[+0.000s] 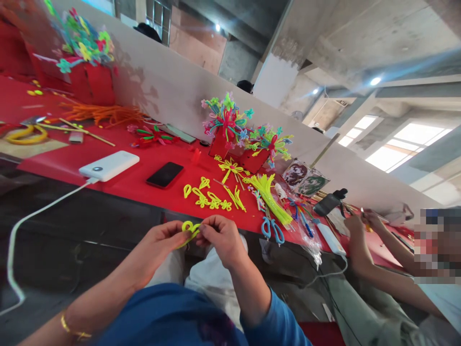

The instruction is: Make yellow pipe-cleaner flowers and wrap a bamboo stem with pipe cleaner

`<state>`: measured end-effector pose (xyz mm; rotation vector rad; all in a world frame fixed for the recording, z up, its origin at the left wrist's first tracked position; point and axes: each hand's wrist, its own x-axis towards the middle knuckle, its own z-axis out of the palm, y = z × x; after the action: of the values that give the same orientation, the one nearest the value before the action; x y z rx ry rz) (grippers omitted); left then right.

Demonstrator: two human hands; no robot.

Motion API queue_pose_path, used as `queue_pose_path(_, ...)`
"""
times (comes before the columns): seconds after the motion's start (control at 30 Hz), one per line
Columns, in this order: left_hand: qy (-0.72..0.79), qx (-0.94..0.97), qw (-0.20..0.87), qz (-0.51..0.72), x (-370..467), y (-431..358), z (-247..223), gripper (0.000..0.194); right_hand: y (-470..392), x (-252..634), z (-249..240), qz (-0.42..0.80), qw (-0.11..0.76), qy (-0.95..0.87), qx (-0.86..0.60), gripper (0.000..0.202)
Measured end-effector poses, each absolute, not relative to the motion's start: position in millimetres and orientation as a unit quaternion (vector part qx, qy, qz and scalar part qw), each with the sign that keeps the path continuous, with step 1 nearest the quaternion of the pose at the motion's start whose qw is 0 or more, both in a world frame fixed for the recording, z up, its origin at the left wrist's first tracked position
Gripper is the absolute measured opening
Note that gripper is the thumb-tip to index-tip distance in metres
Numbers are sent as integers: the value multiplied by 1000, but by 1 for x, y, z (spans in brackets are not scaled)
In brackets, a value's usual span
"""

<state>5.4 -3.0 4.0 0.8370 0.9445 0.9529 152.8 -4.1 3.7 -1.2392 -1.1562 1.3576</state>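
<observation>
Between my hands, over my lap, is a yellow pipe cleaner (188, 227) bent into loops. My left hand (168, 236) pinches its left side. The fingertips of my right hand (220, 235) are closed on its right end. Just beyond, on the red table (144, 190), lie several looped yellow pipe-cleaner pieces (213, 198) shaped like petals and small flowers. A bundle of straight yellow pipe cleaners (270, 197) rests to their right, with blue-handled scissors (272, 230) at the table's front edge.
A black phone (164, 174) and a white power bank (109, 166) with a cable lie to the left. Pipe-cleaner flowers in red boxes (91, 84) stand along the white partition (162, 81). At the right, a co-worker's hands (363, 223) work at the same table.
</observation>
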Motion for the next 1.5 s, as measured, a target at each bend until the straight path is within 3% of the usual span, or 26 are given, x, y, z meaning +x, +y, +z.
queue_pose_path(0.13, 420, 383, 697, 437, 5, -2, 5, 26, -3, 155, -2, 521, 470, -509, -498, 17)
queue_pose_path(0.37, 410, 392, 696, 439, 1, 3, -7, 29, -10, 170, 10, 117, 338, -839, -410, 22)
queue_pose_path(0.53, 382, 379, 727, 427, 1, 1, -8, 28, -8, 172, 18, 4, 271, -875, -400, 21)
queue_pose_path(0.7, 377, 379, 721, 442, 1, 0, -8, 27, -6, 174, 22, -18, 262, -882, -391, 20)
queue_pose_path(0.97, 374, 370, 717, 457, 5, 0, -6, 30, -6, 174, 23, 61, 355, -850, -384, 20)
queue_pose_path(1.5, 368, 381, 720, 448, 5, 1, -12, 28, -8, 170, 30, 73, 272, -852, -440, 20)
